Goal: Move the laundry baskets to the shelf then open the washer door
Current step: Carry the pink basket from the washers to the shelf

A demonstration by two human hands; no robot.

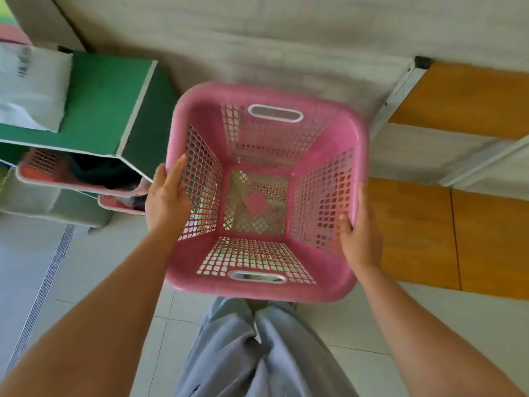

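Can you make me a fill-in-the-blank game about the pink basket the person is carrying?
1. The pink basket is held by ____ hands.
2. Inside, the basket is ____.
3. The left hand and right hand grip the basket's ____, not its white handles.
4. The shelf boards on the right are ____ in colour.

Missing words: two; empty; sides; orange

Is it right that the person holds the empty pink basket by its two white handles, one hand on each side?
Not quite. The head view shows the left hand and right hand gripping the pink basket's side rims. The white handles are untouched.
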